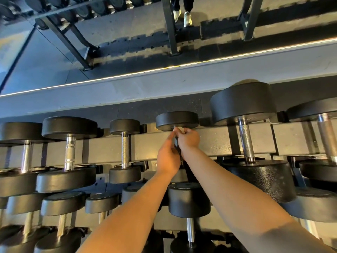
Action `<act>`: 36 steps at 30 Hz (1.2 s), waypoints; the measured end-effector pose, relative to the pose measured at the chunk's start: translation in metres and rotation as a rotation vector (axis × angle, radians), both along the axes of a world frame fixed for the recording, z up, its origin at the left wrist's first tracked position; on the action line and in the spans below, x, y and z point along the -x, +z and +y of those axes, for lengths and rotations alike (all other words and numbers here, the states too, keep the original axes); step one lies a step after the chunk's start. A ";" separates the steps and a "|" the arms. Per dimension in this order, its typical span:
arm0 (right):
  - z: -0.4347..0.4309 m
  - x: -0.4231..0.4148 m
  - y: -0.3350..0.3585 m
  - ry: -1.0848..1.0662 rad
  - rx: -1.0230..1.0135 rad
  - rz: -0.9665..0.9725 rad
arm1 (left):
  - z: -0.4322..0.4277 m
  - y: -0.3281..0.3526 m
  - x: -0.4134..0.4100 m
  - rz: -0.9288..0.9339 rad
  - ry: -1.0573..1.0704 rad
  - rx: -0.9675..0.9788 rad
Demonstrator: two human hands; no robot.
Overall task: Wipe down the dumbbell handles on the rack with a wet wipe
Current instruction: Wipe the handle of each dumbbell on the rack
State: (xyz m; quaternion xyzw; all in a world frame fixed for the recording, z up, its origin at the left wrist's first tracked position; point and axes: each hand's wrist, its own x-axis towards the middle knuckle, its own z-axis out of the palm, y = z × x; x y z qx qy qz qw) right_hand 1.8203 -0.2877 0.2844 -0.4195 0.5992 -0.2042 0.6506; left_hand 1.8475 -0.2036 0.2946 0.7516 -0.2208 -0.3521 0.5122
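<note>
A black dumbbell [177, 119] lies on the top tier of the rack [215, 141], in the middle of the view. Both my hands are on its handle, which they almost wholly hide. My right hand [188, 138] curls round the handle just under the far head, with a small bit of white wet wipe [177, 129] showing at its fingertips. My left hand [167, 156] reaches up beside it; its thumb and fingertips meet the wipe at the same spot. Whether the left fingers pinch the wipe I cannot tell.
Other dumbbells with chrome handles line the top tier: a small one [125, 149] to the left, a large one [246, 141] to the right. A lower tier holds more dumbbells [189, 199]. Behind the rack a mirror shows a person's white shoes [187, 18].
</note>
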 end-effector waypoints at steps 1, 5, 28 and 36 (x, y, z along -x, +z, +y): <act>0.001 -0.001 0.000 0.040 0.013 0.019 | 0.001 0.001 0.001 -0.040 0.009 0.001; -0.004 0.011 -0.002 0.158 0.088 0.060 | 0.004 0.002 -0.001 -0.234 0.134 -0.034; 0.009 0.023 -0.003 0.420 0.186 0.206 | 0.007 -0.017 -0.001 -0.259 -0.058 -0.234; -0.003 0.031 0.001 0.505 0.269 0.357 | 0.008 -0.012 -0.001 -0.286 -0.064 -0.214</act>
